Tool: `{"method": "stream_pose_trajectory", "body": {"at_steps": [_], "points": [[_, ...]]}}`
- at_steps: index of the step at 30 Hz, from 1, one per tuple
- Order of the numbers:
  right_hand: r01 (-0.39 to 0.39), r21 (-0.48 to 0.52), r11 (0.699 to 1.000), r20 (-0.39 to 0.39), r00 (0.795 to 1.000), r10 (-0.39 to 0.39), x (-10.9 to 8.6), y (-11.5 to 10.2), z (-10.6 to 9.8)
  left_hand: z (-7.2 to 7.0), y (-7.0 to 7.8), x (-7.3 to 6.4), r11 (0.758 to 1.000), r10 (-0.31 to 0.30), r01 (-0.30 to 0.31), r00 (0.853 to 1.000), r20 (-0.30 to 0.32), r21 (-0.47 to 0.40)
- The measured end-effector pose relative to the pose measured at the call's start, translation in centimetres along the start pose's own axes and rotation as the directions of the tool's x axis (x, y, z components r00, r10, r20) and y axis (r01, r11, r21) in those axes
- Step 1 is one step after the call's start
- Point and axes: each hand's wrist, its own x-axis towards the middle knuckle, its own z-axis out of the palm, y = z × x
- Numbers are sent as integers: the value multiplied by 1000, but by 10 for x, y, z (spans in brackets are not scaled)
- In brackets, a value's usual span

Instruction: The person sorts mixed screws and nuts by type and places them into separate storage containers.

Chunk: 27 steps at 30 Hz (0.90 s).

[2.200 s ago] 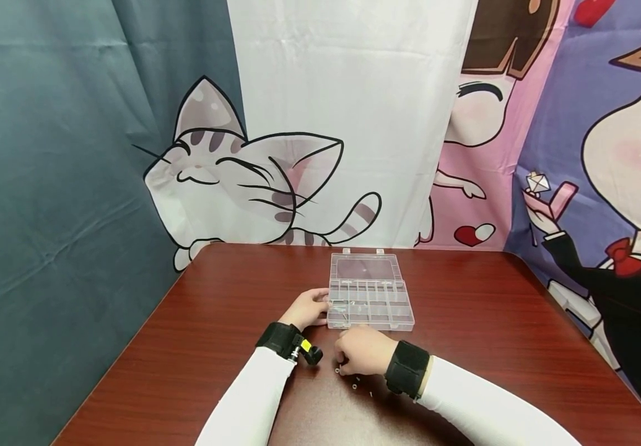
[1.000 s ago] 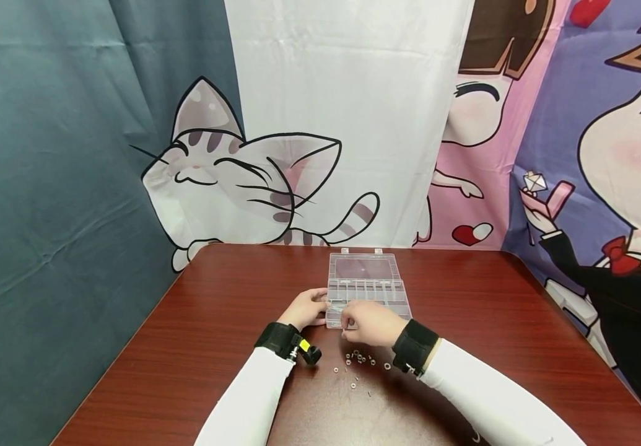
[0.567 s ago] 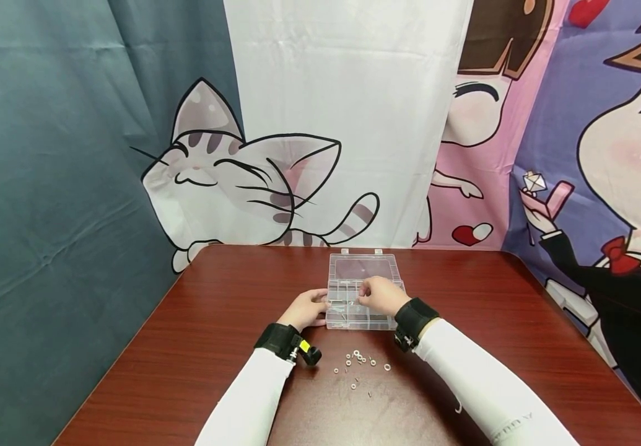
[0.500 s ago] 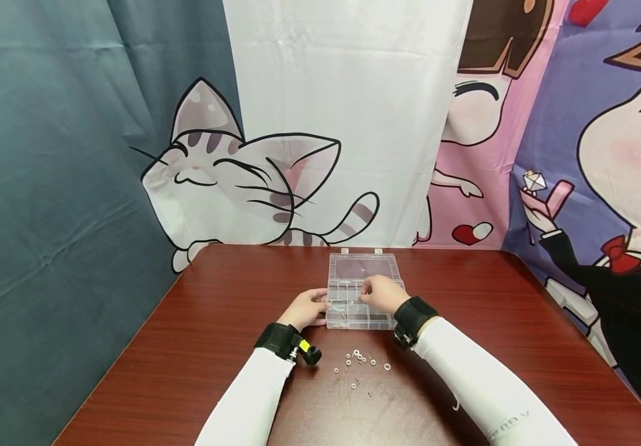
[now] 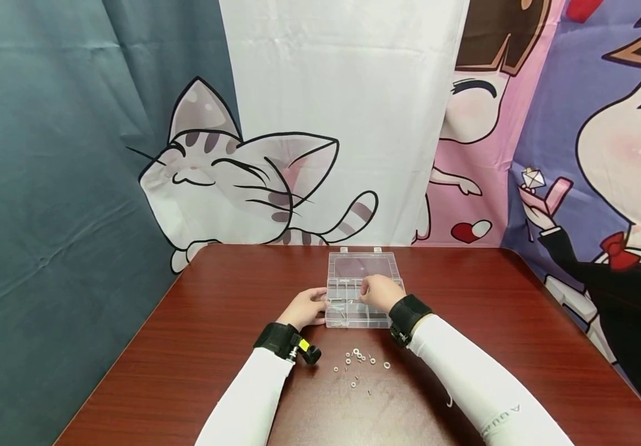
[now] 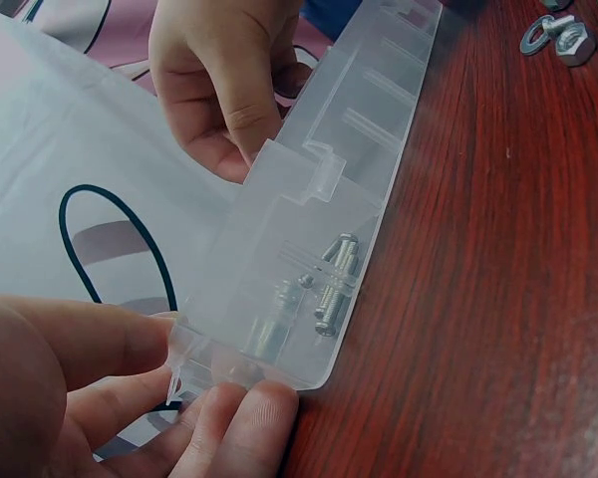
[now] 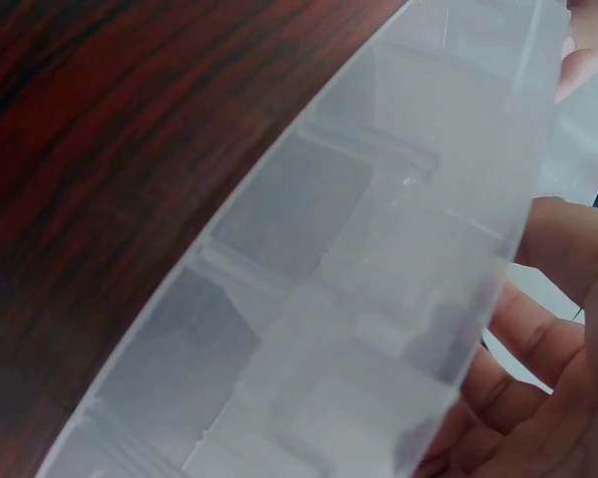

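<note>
A clear plastic compartment box (image 5: 356, 324) stands on the table, its lid (image 5: 361, 267) laid back. My left hand (image 5: 302, 308) holds its left end; in the left wrist view its thumb and fingers (image 6: 264, 423) grip the corner. Several screws (image 6: 341, 284) lie in the compartment near that end. My right hand (image 5: 381, 292) is over the middle of the box with curled fingers, fingertips down at the compartments. The box wall (image 7: 279, 329) hides those fingertips in the right wrist view, and I cannot tell whether they hold anything.
Several small nuts and washers (image 5: 356, 352) and a few small screws lie scattered on the red-brown table (image 5: 231, 297) in front of the box. In the left wrist view a nut (image 6: 576, 44) and a washer (image 6: 534, 36) show close up. A printed curtain (image 5: 353, 124) hangs behind the table.
My right hand has moved from the loose hardware at the front up and over the middle compartments, where it has stayed for about half a second. The left hand keeps its hold.
</note>
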Motion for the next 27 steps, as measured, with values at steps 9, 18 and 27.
{"method": "stream_pose_trajectory", "body": {"at_steps": [9,18,27], "points": [[16,-5,1000,-33,999,-17,-5,-6,-4,1,2,-1,1000,1,-1,1000,2,-24],[16,26,1000,-24,1000,-15,-8,-3,-6,0,2,-1,1000,-6,6,1000,-5,-2],[94,-42,995,-76,992,-97,-37,-9,-18,0,-2,0,1000,5,-5,1000,8,-19]]}}
